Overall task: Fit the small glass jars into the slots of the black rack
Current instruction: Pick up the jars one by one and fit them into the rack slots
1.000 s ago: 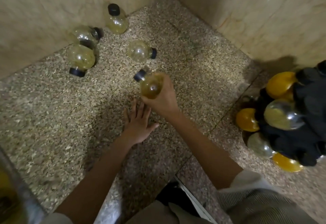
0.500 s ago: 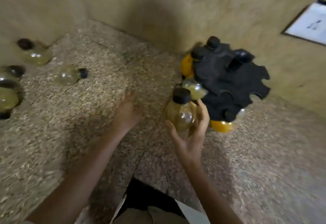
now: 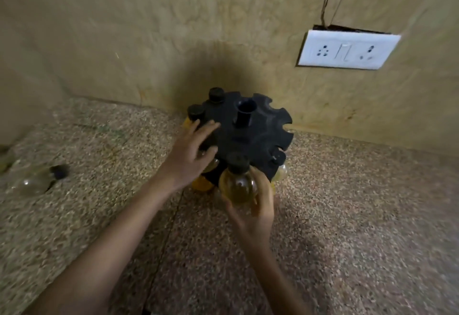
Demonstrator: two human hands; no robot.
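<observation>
The right hand (image 3: pixel 258 213) gripped a small glass jar (image 3: pixel 238 187) of yellowish liquid from below, with the fingers curled round its body. The jar's black cap pointed up at the near edge of the black rack (image 3: pixel 250 136), which stood on the speckled worktop (image 3: pixel 347 215) close to the wall. The left hand (image 3: pixel 191 153) was open, its fingers stretched out and resting on the rack's left side. Some jars already sat in slots. Another jar (image 3: pixel 34 182) lay on its side well apart, at the left. A white socket plate (image 3: pixel 347 50) was on the wall.
</observation>
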